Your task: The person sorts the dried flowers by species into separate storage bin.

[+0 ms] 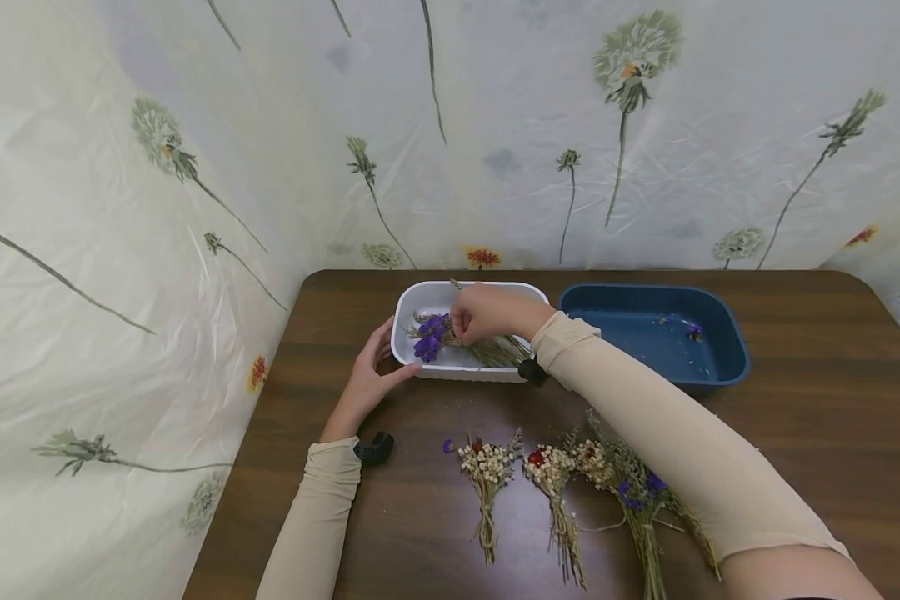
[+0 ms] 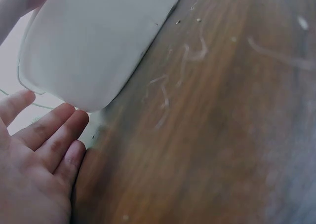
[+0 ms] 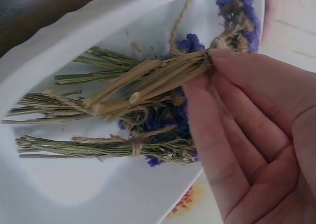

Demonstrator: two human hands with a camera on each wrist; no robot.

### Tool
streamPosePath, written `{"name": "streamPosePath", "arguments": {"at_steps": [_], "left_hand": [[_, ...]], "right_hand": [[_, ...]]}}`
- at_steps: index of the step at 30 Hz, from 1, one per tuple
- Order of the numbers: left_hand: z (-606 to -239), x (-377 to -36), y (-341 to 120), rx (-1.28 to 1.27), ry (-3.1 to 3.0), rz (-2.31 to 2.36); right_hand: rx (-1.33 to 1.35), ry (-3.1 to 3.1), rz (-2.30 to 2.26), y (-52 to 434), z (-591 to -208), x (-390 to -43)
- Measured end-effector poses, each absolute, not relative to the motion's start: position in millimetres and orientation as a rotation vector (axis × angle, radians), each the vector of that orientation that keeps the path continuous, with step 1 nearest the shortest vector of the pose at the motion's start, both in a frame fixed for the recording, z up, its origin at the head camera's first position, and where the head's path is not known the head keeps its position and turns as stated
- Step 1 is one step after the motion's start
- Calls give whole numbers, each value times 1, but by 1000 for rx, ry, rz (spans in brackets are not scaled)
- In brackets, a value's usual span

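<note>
My right hand (image 1: 495, 312) is over the white tub (image 1: 471, 375), pinching a small bunch of dried flowers (image 3: 153, 81) between thumb and fingers. Brown stems stick out from the grip, and purple blooms (image 3: 239, 12) show past the thumb. Twine trails up from the bunch. Beneath it, several tied bunches (image 3: 89, 147) with green stems and purple flowers lie inside the tub. My left hand (image 1: 367, 379) is at the tub's left end, thumb along the front and fingers along the side. In the left wrist view its fingers (image 2: 52, 128) are extended, fingertips at the tub wall.
To the right stands a blue tub (image 1: 615, 333) with a few purple petals (image 1: 693, 332). Nearer me on the brown table (image 1: 420, 517) lie bunches with cream flowers (image 1: 486, 462), a red-topped bunch (image 1: 547, 467) and a purple-flowered one (image 1: 641, 500), partly by my right sleeve.
</note>
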State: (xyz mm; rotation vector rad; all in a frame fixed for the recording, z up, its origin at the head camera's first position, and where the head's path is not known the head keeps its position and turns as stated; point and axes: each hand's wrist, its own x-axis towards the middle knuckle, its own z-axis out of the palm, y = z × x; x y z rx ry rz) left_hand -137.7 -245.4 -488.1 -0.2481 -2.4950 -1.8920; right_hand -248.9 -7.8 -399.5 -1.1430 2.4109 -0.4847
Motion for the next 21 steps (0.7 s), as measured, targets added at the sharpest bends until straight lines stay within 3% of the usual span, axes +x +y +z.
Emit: {"name": "streamPosePath", "arguments": {"at_steps": [21], "left_hand": [[-487,-138,-247,-247,-2509,-1898]], "right_hand": [[-1079,2423,-229,-28,-408,-244]]}}
